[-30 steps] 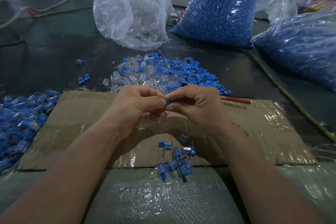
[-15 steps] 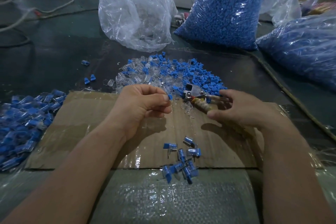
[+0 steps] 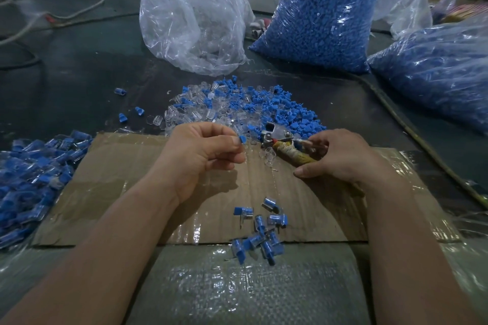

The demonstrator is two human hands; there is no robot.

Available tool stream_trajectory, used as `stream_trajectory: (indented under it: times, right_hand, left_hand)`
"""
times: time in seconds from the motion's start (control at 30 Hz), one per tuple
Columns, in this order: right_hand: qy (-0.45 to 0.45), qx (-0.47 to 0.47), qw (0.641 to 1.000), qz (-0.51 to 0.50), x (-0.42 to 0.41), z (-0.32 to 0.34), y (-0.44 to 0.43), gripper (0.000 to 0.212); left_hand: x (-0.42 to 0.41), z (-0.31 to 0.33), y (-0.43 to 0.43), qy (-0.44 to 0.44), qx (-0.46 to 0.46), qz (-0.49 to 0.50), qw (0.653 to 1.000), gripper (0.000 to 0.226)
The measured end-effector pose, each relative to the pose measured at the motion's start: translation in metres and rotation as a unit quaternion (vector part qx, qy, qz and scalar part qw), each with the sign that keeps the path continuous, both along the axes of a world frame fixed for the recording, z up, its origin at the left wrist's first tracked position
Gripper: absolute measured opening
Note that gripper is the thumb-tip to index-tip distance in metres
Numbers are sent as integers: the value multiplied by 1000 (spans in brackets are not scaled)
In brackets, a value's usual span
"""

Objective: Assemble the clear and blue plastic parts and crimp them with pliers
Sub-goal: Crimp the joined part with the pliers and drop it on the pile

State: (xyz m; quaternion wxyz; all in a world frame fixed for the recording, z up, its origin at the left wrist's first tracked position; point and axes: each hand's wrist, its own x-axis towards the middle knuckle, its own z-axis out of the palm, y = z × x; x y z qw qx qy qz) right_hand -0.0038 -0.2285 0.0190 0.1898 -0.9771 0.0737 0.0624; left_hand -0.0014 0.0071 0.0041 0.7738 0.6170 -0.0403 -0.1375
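From the head view, your left hand (image 3: 203, 155) is held above the cardboard sheet (image 3: 126, 192), thumb and forefinger pinching one small blue part (image 3: 242, 139). Your right hand (image 3: 340, 157) lies just beside it, fingers curled round the wrapped handle of the pliers (image 3: 286, 152), whose metal head points toward your left hand. The loose pile of clear and blue parts (image 3: 243, 107) lies just beyond both hands. A small cluster of joined pieces (image 3: 260, 231) lies on the cardboard's near edge, between your forearms.
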Motion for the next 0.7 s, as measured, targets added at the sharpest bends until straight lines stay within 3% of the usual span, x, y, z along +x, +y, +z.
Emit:
stream_trajectory:
  times: [0.13,0.4,0.7]
  right_hand:
    - [-70,16,997,-7,-3,4,4,36]
    - [-247,47,968,26,-11,9,23,39]
    - [-246,48,960,127,-14,2,42,42]
  left_hand:
    - [0,0,0,-4,-8,3,1000,16]
    - [2,-2,-2,-8,-61,59,996,19]
    - [4,-3,-2,-74,-90,114,987,14]
